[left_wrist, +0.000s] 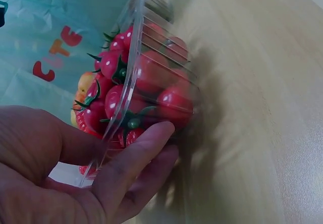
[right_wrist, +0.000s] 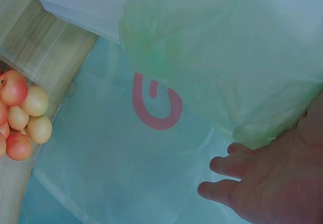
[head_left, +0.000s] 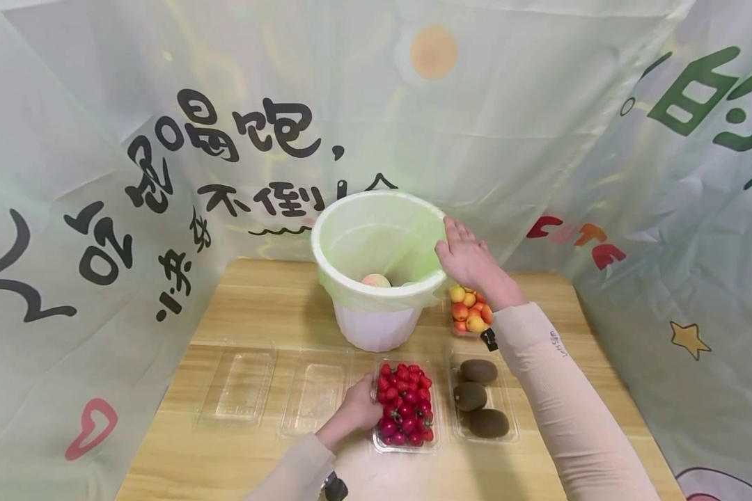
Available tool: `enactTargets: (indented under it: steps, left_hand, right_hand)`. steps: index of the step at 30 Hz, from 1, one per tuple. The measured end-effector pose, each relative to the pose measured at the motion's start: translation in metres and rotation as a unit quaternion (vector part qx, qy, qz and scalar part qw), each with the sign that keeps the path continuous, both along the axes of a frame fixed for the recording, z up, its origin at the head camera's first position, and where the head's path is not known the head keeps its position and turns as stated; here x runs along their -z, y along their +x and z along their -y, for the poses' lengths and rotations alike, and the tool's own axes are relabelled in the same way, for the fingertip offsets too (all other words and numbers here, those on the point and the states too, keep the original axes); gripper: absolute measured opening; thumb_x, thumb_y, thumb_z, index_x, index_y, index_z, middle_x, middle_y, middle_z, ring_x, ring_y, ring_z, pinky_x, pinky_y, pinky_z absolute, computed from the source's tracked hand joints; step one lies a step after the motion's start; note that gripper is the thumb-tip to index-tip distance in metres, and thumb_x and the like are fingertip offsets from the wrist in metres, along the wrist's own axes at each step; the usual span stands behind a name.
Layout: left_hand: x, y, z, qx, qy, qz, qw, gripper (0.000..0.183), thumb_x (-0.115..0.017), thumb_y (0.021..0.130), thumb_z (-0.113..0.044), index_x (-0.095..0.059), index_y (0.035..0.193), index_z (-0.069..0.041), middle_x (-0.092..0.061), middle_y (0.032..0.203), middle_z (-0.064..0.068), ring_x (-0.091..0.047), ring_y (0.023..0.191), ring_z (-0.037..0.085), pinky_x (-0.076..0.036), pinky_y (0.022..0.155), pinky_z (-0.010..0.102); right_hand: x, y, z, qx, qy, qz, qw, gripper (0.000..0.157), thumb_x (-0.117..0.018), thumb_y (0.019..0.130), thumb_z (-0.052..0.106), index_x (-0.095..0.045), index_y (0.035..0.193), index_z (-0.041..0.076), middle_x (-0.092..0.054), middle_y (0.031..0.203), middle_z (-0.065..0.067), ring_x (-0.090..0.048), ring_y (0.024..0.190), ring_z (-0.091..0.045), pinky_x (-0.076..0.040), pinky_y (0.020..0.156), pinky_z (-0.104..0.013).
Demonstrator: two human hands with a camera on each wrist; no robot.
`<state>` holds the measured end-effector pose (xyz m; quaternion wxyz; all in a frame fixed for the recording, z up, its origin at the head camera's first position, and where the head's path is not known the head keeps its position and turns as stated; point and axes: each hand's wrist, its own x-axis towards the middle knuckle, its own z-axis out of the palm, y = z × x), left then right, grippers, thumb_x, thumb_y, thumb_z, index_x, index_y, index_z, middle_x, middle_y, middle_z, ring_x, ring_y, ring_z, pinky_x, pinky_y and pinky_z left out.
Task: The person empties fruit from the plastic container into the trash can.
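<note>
My left hand (head_left: pixel 362 406) grips the left wall of a clear plastic box (head_left: pixel 407 449) of red fruit on the table. In the left wrist view its fingers (left_wrist: pixel 146 148) press the outside of that wall, close to the tabletop. The box holds cherry tomatoes (left_wrist: pixel 174 103) with green stalks at the front and strawberries (head_left: pixel 407 372) behind. Further back, my right hand (head_left: pixel 468 257) rests at the right rim of a white bucket (head_left: pixel 376 327), its fingers (right_wrist: pixel 222 188) straight and spread beside the pale green bag (right_wrist: pixel 202 57) lining it. A round, peach-coloured fruit (head_left: pixel 376 280) lies inside.
Two bare clear boxes (head_left: pixel 238 386) stand at the left. Right of the red fruit is a box of three kiwis (head_left: pixel 478 372); behind it, partly under my right arm, sits a box of yellow-orange fruit (head_left: pixel 470 306). Printed cloth (head_left: pixel 363 90) walls the table.
</note>
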<state>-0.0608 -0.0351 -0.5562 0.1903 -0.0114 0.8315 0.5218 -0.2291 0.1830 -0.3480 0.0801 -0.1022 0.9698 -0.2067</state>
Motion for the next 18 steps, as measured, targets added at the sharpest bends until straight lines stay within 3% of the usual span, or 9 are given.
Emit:
enactTargets:
  steps: [4,11,18]
  left_hand:
    - [-0.003,0.001,0.003,0.014,-0.001,-0.010,0.9999,0.079,-0.053,0.071,0.016,-0.035,0.147,0.009,-0.059,0.117,0.032,-0.053,0.051,0.015,-0.050,0.042,0.028]
    - [-0.007,0.005,0.009,0.035,0.019,-0.004,0.9992,0.066,-0.054,0.071,0.018,-0.048,0.135,0.005,-0.062,0.099,0.018,-0.051,0.055,0.014,-0.047,0.044,0.024]
    - [-0.013,0.008,0.015,0.050,0.037,-0.011,0.9980,0.074,-0.053,0.073,0.017,-0.041,0.145,0.003,-0.061,0.082,0.011,-0.052,0.055,0.014,-0.048,0.044,0.024]
  right_hand:
    - [0.000,0.000,0.000,0.001,-0.001,-0.002,1.000,0.068,-0.014,0.103,0.045,0.009,0.159,0.014,0.003,0.166,-0.018,0.003,0.152,-0.041,0.000,0.119,-0.064]
    - [0.000,0.000,0.000,0.001,-0.003,-0.004,1.000,0.069,-0.014,0.103,0.047,0.008,0.160,0.014,0.002,0.166,-0.018,0.002,0.152,-0.040,0.000,0.119,-0.064]
    - [-0.001,0.001,0.000,0.000,0.000,-0.001,1.000,0.070,-0.012,0.103,0.049,0.008,0.160,0.013,0.003,0.166,-0.019,0.003,0.152,-0.040,0.000,0.119,-0.064]
